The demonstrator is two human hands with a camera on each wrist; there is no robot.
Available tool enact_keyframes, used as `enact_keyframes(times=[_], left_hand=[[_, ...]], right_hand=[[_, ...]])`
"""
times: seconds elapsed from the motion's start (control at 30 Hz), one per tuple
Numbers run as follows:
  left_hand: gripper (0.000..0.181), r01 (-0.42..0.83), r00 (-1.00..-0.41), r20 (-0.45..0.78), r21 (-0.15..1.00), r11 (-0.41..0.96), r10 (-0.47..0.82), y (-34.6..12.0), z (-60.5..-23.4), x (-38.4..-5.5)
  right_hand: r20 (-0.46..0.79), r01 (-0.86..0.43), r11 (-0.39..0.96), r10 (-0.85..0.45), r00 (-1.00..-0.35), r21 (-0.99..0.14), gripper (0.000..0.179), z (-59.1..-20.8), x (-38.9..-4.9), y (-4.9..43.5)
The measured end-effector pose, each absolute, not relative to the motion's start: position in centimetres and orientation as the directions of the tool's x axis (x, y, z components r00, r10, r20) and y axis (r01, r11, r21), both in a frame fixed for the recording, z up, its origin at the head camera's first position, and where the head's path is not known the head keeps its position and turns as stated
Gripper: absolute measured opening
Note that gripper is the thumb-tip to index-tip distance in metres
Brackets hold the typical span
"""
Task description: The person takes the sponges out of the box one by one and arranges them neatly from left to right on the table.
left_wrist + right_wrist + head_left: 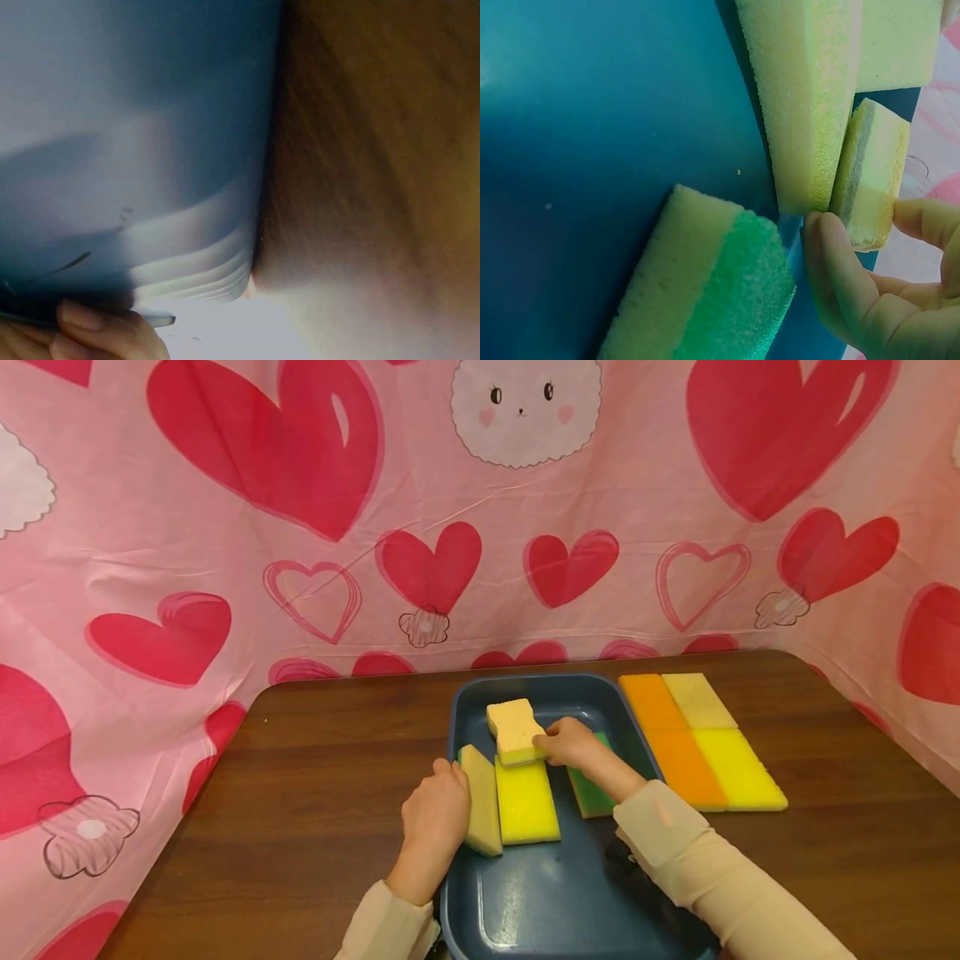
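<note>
A dark blue tray (555, 902) lies on the table. My right hand (579, 745) pinches a pale yellow notched sponge (513, 727) between thumb and fingers, at the tray's far part. In the right wrist view, the edge of that sponge (877, 176) shows a grey layer. My left hand (435, 810) grips the tray's left rim, its fingers (82, 316) curled at the rim in the left wrist view. Beside it a beige-yellow sponge (482, 802) leans tilted. A bright yellow sponge (527, 802) is next to that one. Partly behind my right wrist is a green-topped sponge (592, 789).
Right of the tray, orange pads (678, 752), a pale yellow pad (701, 700) and a bright yellow pad (738, 768) lie edge to edge on the brown wooden table (300, 827). A pink cloth with hearts (510, 497) hangs behind the table.
</note>
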State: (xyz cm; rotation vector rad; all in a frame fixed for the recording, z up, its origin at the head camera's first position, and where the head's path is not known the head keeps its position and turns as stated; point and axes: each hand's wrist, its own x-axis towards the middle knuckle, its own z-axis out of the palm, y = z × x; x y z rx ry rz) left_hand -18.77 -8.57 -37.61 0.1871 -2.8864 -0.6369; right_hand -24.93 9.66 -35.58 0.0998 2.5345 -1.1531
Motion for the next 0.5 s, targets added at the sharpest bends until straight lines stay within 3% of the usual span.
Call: enact_keyframes(times=[0.5], left_hand=[[0.027, -0.091, -0.978, 0.133, 0.435, 0.896, -0.163, -8.56, -37.6, -18.8]], right_hand=[[-0.352, 0.231, 0.644, -0.064, -0.934, -0.729, 0.052, -35.4, -25.03, 9.9]])
